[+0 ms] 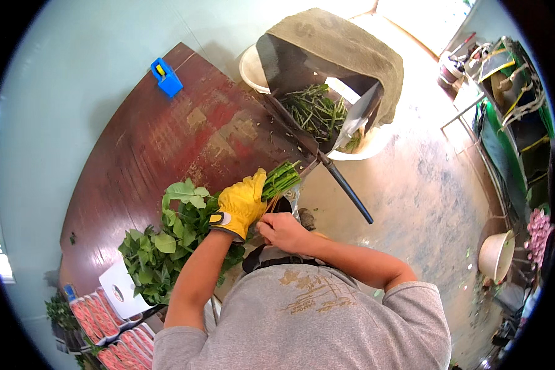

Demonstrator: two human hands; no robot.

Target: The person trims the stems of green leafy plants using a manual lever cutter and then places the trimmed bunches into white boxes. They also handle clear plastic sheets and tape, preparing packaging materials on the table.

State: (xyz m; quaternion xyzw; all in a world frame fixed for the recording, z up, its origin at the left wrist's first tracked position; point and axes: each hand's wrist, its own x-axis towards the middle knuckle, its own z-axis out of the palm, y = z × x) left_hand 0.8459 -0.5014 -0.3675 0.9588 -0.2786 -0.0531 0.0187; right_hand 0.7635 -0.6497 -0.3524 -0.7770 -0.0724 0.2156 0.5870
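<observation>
My left hand [243, 201], in a yellow work glove, is wrapped around a bundle of leafy green stems [282, 180]. The trimmed stem ends point right, and the broad leaves [164, 242] spread out to the lower left over the table edge. My right hand [283, 232] is bare and closed just below the glove, its fingers pinching thin orange-brown strands [272, 205] that run up to the stems. Right of the stem ends, at the table corner, stands a hinged cutting blade [357, 117] with a long black handle [349, 192].
A dark red worn table [135, 154] carries a blue tape dispenser [166, 78]. Beyond the blade, a white tub [253, 69] draped with brown cloth [333, 37] holds cut stems [314, 111]. Pink wrapped bundles [98, 314] lie lower left; a bucket [496, 256] and pink flowers [538, 237] stand right.
</observation>
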